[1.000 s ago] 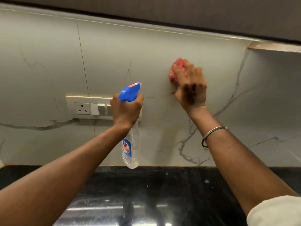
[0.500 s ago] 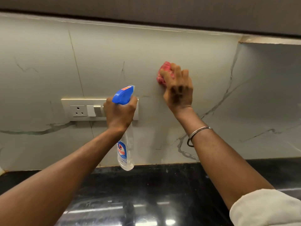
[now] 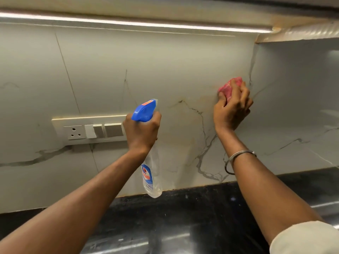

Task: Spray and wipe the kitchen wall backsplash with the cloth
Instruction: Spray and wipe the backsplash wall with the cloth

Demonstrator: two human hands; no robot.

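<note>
On my feed, the left hand [image 3: 142, 132] has its fingers curled tight round the neck of the spray bottle [image 3: 151, 175], just at the right end of the switch panel [image 3: 88, 131], with the blue nozzle facing the backsplash [image 3: 165, 70]. Well to the right of that panel and a little higher, the right hand [image 3: 232, 109] clutches the bunched pink cloth [image 3: 230, 85], pressing it against the backsplash.

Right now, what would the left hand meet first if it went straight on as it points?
Probably the backsplash, right of the switch panel; the spray bottle in the left hand would touch first. Depth unclear.
</note>
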